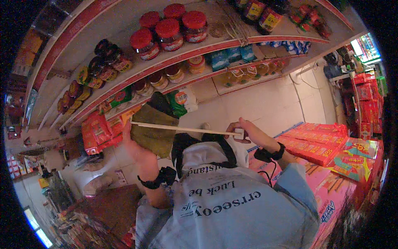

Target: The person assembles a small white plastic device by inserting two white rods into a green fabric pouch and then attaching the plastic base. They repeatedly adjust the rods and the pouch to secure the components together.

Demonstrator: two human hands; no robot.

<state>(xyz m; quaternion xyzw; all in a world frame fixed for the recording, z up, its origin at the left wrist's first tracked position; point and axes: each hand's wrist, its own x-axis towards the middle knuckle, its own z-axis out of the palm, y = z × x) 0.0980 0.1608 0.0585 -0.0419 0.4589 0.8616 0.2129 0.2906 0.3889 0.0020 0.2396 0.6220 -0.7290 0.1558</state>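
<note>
A long, thin, pale stick (178, 128) stretches across in front of my body, nearly level and a little lower at the right. My left hand (127, 132) is closed at its left end, the fingers partly hidden. At the other end, my right hand (245, 128) pinches it with bent fingers; a small whitish piece shows there. Both wrists wear black bands. Behind the left half of the stick is an olive-brown cloth-like shape (153, 130) with a dark part beyond it; what it is, I cannot make out.
Curved shelves (182, 56) ahead hold red-lidded jars (168, 33), dark bottles (265, 16) and bottles of yellowish liquid (248, 72). Red packages (96, 130) lie left of my left hand. At right, red packs (311, 143) sit on pink boxes (321, 182). Tiled floor (265, 93) lies ahead.
</note>
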